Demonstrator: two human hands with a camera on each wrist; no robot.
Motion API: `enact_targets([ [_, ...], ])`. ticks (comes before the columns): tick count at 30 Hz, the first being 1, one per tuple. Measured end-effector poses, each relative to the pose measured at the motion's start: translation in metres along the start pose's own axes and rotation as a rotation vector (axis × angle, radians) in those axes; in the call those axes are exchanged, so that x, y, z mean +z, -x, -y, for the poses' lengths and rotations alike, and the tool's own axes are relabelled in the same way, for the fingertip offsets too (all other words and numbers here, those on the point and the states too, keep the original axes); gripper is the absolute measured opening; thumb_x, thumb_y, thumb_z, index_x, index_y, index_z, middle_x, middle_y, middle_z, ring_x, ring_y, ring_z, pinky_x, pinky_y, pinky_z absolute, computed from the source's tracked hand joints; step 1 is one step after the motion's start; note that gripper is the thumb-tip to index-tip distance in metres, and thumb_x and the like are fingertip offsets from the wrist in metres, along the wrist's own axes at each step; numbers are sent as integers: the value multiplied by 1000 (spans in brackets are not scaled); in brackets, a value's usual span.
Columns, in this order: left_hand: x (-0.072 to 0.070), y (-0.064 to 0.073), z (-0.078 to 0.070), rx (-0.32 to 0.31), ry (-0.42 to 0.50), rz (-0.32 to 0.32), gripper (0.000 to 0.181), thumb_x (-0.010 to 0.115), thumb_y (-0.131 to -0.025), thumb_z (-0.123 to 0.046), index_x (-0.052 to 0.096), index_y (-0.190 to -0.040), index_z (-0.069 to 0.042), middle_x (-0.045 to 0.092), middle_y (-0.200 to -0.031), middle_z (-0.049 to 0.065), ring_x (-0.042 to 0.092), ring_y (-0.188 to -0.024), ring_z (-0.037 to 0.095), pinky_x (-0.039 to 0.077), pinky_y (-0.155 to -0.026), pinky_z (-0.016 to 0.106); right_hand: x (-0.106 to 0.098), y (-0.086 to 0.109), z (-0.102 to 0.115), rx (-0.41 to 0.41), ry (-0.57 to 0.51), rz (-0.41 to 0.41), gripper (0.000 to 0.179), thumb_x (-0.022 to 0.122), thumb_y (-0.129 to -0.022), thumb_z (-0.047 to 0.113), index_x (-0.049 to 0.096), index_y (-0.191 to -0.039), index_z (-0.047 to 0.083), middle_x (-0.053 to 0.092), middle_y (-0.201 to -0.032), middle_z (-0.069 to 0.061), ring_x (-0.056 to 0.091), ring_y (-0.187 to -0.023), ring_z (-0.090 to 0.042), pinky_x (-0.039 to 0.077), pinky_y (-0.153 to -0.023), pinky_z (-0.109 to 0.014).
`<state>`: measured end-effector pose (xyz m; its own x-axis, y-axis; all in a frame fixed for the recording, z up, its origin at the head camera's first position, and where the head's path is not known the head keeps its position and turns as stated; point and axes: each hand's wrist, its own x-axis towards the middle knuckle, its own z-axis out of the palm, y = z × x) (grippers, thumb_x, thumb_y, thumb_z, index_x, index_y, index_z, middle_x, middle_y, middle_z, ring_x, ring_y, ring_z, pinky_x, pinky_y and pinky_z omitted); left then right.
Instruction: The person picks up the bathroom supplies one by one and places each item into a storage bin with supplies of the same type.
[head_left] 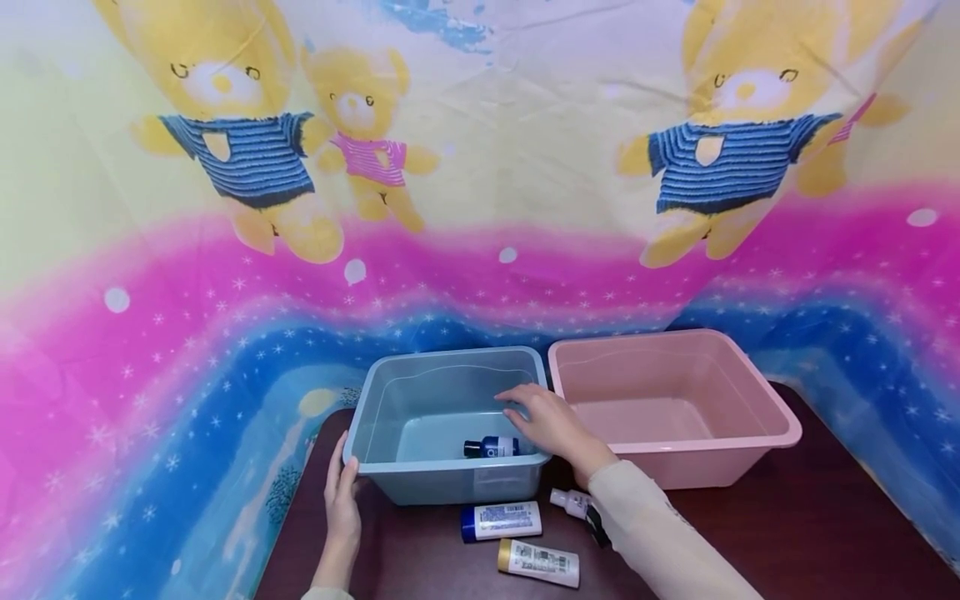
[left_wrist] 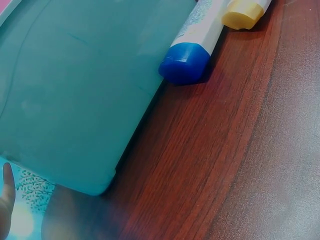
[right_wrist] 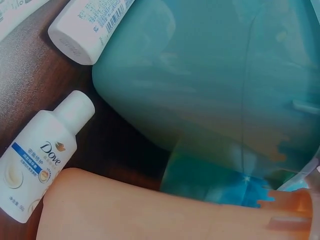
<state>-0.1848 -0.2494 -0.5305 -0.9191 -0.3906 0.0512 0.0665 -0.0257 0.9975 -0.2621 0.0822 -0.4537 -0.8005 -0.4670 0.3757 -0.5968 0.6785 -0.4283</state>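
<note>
My left hand [head_left: 342, 506] is at the near left corner of a blue-green plastic basin [head_left: 435, 472], its fingers straight along the outside and the thumb by the rim. Inside the basin lies a small dark blue bottle [head_left: 498, 447] with a black cap, on its side by the near wall. Over the basin's right rim reaches my right hand [head_left: 551, 421], fingers loosely bent above that bottle and holding nothing. In the left wrist view only a fingertip [left_wrist: 7, 192] shows; the right wrist view shows no fingers clearly.
A pink basin [head_left: 720, 467] stands right of the blue-green one. On the dark wooden table [head_left: 420, 558] lie a white bottle with blue cap [head_left: 510, 520], a white bottle with gold cap [head_left: 542, 563] and a small white Dove bottle [right_wrist: 40, 160]. A bear-print cloth [head_left: 495, 275] hangs behind.
</note>
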Motion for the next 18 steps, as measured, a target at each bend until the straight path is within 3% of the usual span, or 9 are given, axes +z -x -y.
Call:
enact_targets([
  [7,2,2,-1,9,6,-6,52,41,-107,-33,30,-157,-25,32,-157,3,46,-122,7,41,-93,32,-6,2,4,-21,-2,-22,27,69,-95,17,71,-122,18,68,-116,-1,62,-111,-19,51,-93,-40],
  [13,3,2,0,0,14,-13,52,41,-107,-33,30,-157,-25,32,-158,3,45,-122,7,39,-96,37,-14,5,7,-53,0,-92,27,70,-93,14,71,-120,16,69,-115,-2,63,-110,-22,52,-92,-43],
  [18,1,0,1,-9,17,-21,51,40,-107,-31,30,-157,-24,32,-158,4,46,-121,7,41,-94,32,-18,9,8,-45,1,-119,28,71,-93,15,71,-121,17,69,-117,-1,63,-110,-20,52,-92,-41],
])
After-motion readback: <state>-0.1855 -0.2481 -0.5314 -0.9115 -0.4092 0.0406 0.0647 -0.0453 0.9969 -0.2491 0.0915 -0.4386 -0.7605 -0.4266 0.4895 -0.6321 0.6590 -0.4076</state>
